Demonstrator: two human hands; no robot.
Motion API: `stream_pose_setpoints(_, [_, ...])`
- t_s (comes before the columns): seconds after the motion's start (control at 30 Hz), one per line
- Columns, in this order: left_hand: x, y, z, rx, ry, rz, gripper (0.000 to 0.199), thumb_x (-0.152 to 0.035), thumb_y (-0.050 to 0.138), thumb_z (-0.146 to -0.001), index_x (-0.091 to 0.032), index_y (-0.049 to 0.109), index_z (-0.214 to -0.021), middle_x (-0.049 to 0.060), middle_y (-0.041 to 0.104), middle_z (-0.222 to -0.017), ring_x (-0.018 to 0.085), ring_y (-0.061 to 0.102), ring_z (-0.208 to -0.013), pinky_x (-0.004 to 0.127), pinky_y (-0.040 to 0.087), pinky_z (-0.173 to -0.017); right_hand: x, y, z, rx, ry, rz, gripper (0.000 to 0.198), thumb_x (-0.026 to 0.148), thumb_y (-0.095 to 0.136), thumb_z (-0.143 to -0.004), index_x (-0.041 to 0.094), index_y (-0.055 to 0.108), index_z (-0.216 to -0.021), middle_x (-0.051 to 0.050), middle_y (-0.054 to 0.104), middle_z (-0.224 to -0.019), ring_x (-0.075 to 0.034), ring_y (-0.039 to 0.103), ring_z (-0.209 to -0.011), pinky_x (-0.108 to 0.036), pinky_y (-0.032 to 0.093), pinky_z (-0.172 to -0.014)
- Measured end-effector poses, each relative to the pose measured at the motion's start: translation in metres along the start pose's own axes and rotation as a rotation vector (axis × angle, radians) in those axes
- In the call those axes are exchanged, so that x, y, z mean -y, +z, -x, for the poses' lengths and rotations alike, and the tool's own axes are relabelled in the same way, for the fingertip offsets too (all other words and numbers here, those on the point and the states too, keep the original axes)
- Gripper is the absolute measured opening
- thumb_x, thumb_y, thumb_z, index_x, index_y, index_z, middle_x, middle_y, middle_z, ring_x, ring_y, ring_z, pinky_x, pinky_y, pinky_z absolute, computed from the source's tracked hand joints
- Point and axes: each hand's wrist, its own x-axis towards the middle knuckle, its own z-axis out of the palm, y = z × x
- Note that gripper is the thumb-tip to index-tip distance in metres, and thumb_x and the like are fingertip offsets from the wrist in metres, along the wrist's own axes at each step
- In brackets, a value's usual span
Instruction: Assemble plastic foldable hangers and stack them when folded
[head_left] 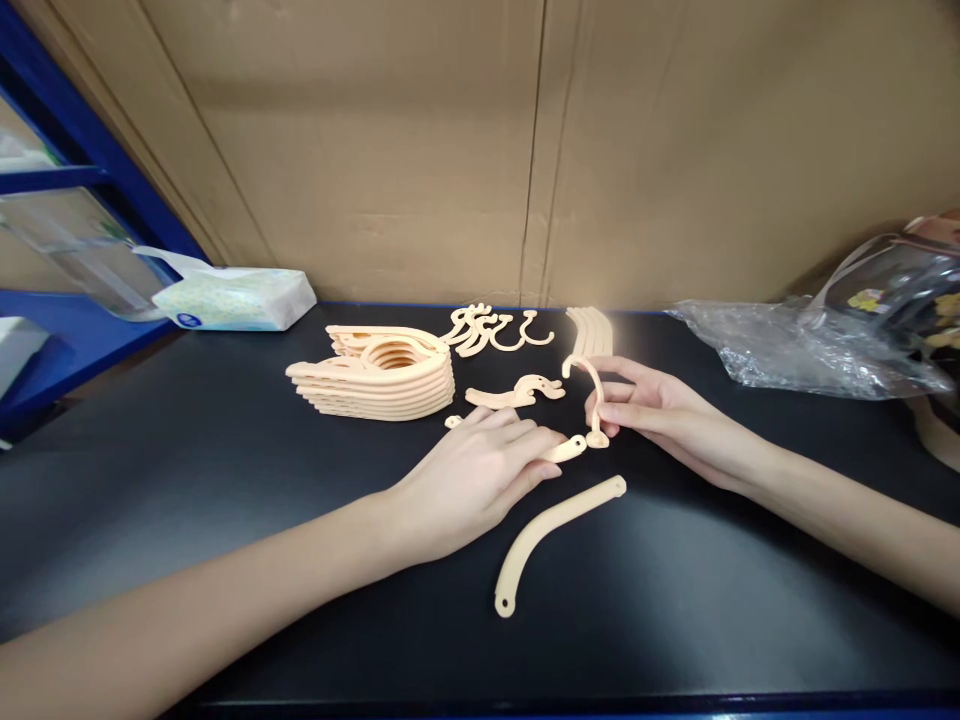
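Note:
My left hand (480, 475) is closed over a cream plastic hanger arm (566, 450); its holed end sticks out past the fingers, and the rest lies mostly hidden under the palm. Between thumb and fingers, my right hand (652, 405) pinches a cream hanger hook (598, 400), held upright with its small flared foot close to that holed end. Whether the two parts touch, I cannot tell. Nearer to me lies a loose curved hanger arm (551, 530) with a hole at each end. Just beyond my left hand are more hanger pieces (517, 390).
A stack of folded hangers (375, 380) stands at the left. Several loose hooks (476, 330) and a row of curved arms (592, 330) lie farther back. A tissue pack (240, 298), clear plastic wrap (787, 350) and a cardboard wall (375, 150) border the black tabletop (712, 620).

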Motion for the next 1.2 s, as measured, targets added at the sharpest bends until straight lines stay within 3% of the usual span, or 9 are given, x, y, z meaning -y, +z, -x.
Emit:
stream_pose_setpoints(0.13, [0.000, 0.000, 0.000, 0.006, 0.021, -0.006, 0.019, -0.028, 0.040, -0.100, -0.019, 0.057, -0.104, 0.001, 0.063, -0.092, 0.019, 0.051, -0.089, 0.032, 0.037, -0.082, -0.002, 0.000, 0.000, 0.038, -0.011, 0.013, 0.047, 0.035, 0.067, -0.081, 0.022, 0.051, -0.124, 0.001, 0.062, -0.081, -0.015, 0.056, -0.073, -0.035, 0.046, -0.079])
stream_pose_setpoints(0.33, [0.002, 0.003, -0.001, -0.002, 0.053, -0.012, 0.018, -0.026, 0.045, -0.099, -0.018, 0.058, -0.107, 0.002, 0.064, -0.093, 0.019, 0.055, -0.089, 0.031, 0.038, -0.083, -0.003, 0.000, 0.001, 0.043, -0.007, -0.018, 0.037, 0.032, 0.069, -0.080, 0.023, 0.054, -0.112, -0.002, 0.068, -0.092, -0.017, 0.062, -0.083, -0.034, 0.044, -0.084])
stream_pose_setpoints(0.77, [0.006, 0.010, 0.001, -0.151, 0.163, -0.220, 0.021, -0.027, 0.047, -0.098, -0.015, 0.058, -0.112, 0.001, 0.064, -0.086, 0.016, 0.059, -0.079, 0.026, 0.042, -0.066, -0.007, 0.002, 0.003, 0.000, -0.014, -0.034, 0.032, 0.029, 0.069, -0.081, 0.022, 0.053, -0.108, 0.002, 0.063, -0.079, -0.013, 0.052, -0.072, -0.031, 0.040, -0.078])
stream_pose_setpoints(1.2, [0.006, 0.010, 0.000, -0.164, 0.176, -0.317, 0.021, -0.026, 0.044, -0.099, -0.014, 0.060, -0.104, 0.000, 0.062, -0.079, 0.016, 0.058, -0.072, 0.027, 0.039, -0.063, -0.008, 0.003, 0.002, -0.050, -0.033, 0.009, 0.031, 0.029, 0.071, -0.079, 0.021, 0.052, -0.102, 0.003, 0.060, -0.075, -0.013, 0.055, -0.073, -0.031, 0.043, -0.080])
